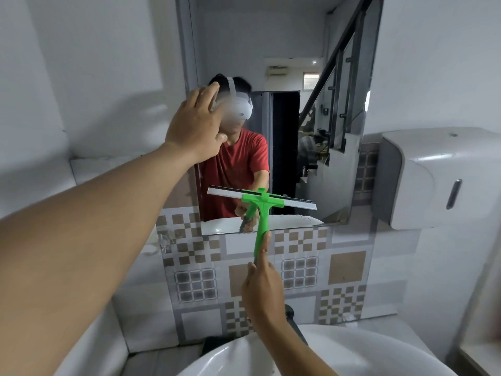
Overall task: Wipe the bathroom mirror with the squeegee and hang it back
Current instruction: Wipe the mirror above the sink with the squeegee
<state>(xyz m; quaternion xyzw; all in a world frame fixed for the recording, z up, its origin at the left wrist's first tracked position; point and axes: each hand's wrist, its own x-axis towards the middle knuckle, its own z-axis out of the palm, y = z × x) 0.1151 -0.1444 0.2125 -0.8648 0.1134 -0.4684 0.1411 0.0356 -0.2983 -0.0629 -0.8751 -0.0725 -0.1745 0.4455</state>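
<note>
The mirror (298, 36) hangs on the wall above a band of patterned tiles. A green squeegee (260, 210) with a white and black blade lies across the mirror's lower part, blade roughly level and tilted down to the right. My right hand (263, 289) grips the lower end of its green handle, index finger stretched along it. My left hand (196, 126) rests flat with spread fingers on the mirror's left edge, holding nothing. A person in a red shirt with a white headset is reflected in the glass.
A white sink basin (339, 351) sits directly below my right arm, with a dark tap (294, 321) behind it. A white paper dispenser (433, 175) is mounted on the wall right of the mirror. A white ledge (89, 169) runs along the left wall.
</note>
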